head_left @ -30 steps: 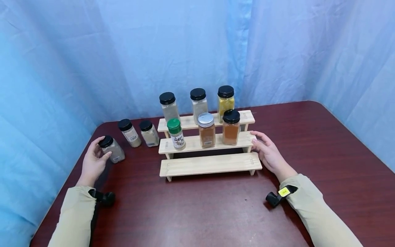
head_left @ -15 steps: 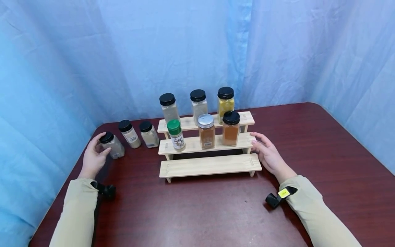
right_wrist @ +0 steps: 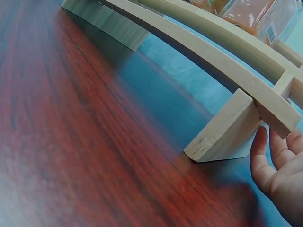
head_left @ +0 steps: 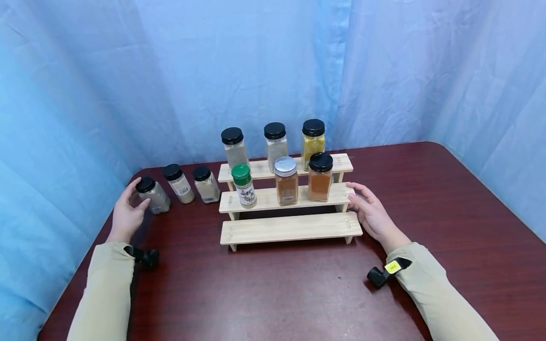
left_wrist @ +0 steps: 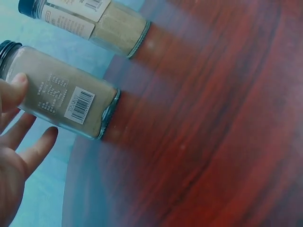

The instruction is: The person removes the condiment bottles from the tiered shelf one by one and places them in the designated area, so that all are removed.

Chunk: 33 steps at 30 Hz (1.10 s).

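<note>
At the left of the table, my left hand [head_left: 127,215] holds a square glass spice jar [head_left: 158,200] with a black lid. In the left wrist view its thumb lies across this jar's [left_wrist: 61,92] upper body, and the other fingers spread behind and below. My right hand [head_left: 375,218] touches the right end of a three-step wooden rack [head_left: 290,228], fingertips at the middle shelf's end. Seen from the right wrist, its fingers [right_wrist: 260,149] lie relaxed beside the rack's end, close to a leg [right_wrist: 227,130].
Two more black-lidded jars stand near the held one: a taller jar [head_left: 182,189] and a shorter one [head_left: 208,190]. On the rack's middle shelf are a green-capped shaker [head_left: 246,192], a silver-lidded jar [head_left: 286,187] and an orange-brown jar [head_left: 319,182]. Three black-lidded jars, one yellow [head_left: 313,147], fill the top shelf.
My left hand and its jar have shifted a little away from me and to the left, closer in line with the other two jars. The right hand and rack have stayed put.
</note>
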{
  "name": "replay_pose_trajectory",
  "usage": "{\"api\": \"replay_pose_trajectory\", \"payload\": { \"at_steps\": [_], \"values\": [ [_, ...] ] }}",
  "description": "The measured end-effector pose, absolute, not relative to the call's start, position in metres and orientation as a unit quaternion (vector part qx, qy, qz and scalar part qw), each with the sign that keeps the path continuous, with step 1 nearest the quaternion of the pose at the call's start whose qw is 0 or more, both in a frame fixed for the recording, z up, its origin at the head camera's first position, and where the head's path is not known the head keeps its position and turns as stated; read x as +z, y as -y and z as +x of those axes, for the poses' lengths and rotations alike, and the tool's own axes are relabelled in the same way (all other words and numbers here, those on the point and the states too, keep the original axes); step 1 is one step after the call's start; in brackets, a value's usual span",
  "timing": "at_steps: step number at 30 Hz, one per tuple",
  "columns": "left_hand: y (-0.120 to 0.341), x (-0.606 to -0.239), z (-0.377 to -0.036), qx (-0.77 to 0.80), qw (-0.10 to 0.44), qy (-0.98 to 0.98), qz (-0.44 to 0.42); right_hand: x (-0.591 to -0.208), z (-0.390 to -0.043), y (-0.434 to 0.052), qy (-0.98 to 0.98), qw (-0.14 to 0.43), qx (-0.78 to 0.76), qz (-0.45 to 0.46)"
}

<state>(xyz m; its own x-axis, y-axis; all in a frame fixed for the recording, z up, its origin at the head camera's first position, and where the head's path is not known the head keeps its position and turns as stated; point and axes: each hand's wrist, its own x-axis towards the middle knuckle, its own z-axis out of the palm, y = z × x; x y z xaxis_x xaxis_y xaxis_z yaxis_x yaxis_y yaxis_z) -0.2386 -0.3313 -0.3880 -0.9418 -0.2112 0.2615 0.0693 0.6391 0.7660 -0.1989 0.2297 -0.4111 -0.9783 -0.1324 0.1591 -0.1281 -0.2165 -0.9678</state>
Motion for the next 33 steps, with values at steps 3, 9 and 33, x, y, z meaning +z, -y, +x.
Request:
{"api": "replay_pose_trajectory", "payload": {
  "at_steps": [3,9,33],
  "values": [
    [0.328,-0.388,-0.237,-0.432,0.182,0.881,0.06,-0.412,-0.199,-0.231,-0.625,-0.001,-0.773,-0.105],
    [0.316,-0.391,-0.233,-0.445,0.237,0.858,0.097,-0.413,-0.2,-0.232,-0.619,-0.002,-0.778,-0.107],
    [0.297,-0.391,-0.243,-0.423,0.3,0.846,0.127,-0.414,-0.2,-0.231,-0.613,0.003,-0.783,-0.106]
  ]
}}
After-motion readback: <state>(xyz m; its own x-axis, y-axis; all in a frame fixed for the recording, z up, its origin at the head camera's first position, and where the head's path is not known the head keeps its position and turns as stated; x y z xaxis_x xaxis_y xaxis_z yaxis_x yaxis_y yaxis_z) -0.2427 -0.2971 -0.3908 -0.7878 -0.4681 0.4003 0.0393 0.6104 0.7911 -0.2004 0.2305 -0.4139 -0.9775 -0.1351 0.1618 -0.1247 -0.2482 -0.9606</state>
